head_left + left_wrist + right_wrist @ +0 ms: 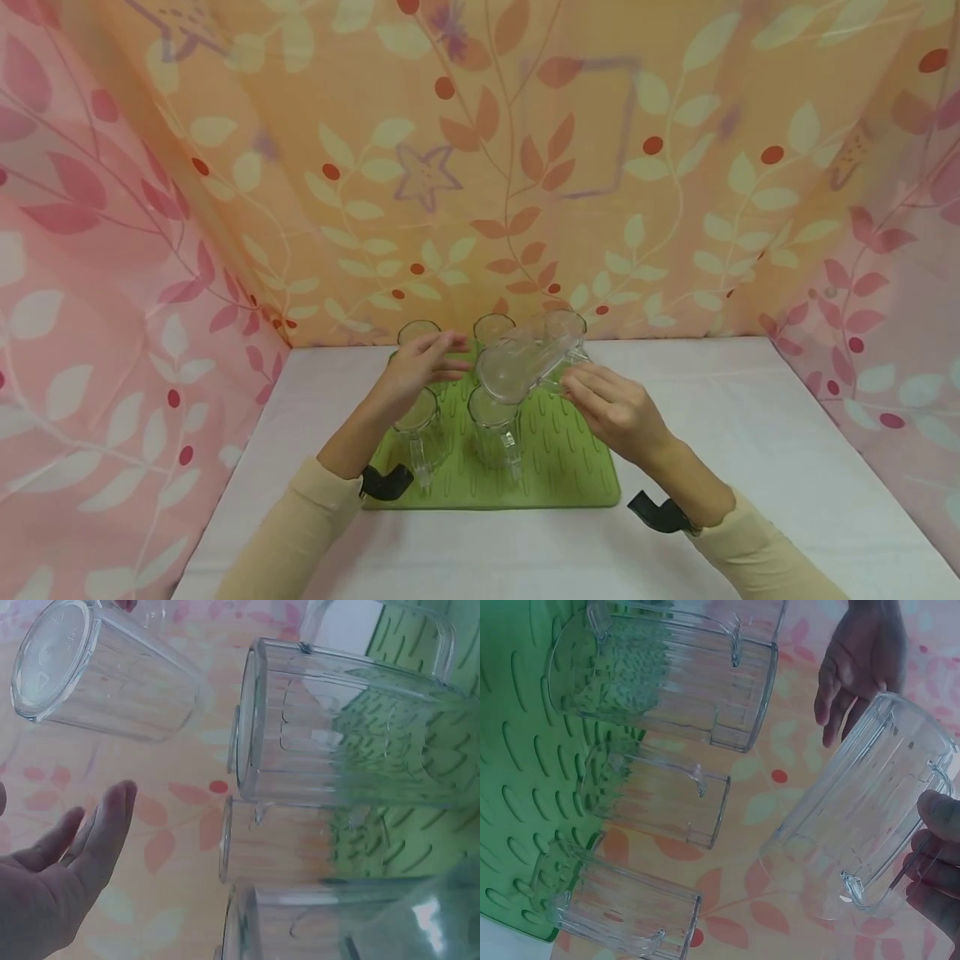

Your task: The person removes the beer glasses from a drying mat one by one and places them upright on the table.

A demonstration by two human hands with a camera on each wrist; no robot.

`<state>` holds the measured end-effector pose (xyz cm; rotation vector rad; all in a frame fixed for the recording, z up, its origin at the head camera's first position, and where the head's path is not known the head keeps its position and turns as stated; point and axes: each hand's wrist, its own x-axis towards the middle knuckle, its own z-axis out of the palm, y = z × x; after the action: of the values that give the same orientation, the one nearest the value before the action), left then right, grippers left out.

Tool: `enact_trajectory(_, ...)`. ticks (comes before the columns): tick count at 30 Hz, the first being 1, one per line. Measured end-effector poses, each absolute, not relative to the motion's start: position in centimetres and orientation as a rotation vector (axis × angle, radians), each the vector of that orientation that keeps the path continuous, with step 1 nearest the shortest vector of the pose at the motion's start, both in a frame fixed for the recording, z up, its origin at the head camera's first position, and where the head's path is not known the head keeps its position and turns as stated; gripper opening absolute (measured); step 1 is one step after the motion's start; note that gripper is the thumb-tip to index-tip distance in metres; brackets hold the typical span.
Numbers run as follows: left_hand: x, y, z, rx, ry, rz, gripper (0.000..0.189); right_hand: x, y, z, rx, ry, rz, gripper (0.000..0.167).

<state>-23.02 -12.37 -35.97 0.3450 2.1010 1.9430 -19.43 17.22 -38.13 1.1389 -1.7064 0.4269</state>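
Observation:
My right hand [618, 412] grips a clear glass mug [506, 371] by its handle, holding it tilted above the mat. In the left wrist view the round base of this mug [56, 656] shows, turned up and toward my left hand. My left hand [420, 367] is beside it with fingers extended, holding nothing; a gap separates its fingertips from the mug in the left wrist view. Several similar glass mugs stand on the green mat [577, 475], among them a front middle mug [495, 433] and a front left mug [431, 437], partly behind my left hand.
A back left mug [418, 331], a back middle mug [493, 327] and a back right mug [566, 325] stand at the mat's far edge. The mat lies on a white table [720, 400]. Patterned cloth [510, 167] rises behind and on both sides.

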Motion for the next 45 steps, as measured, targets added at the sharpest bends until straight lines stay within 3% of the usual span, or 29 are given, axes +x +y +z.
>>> enact_trajectory(16,-25.7,-10.8,-34.8,0.215,1.899,1.744,0.058,-19.4,16.2,-38.2,1.186,-1.623,0.373,0.024)
enact_trajectory(45,-25.3,-8.6,-35.8,0.128,1.583,1.703,0.076,-19.2,16.0,-38.6,1.212,-1.568,0.304,0.022)
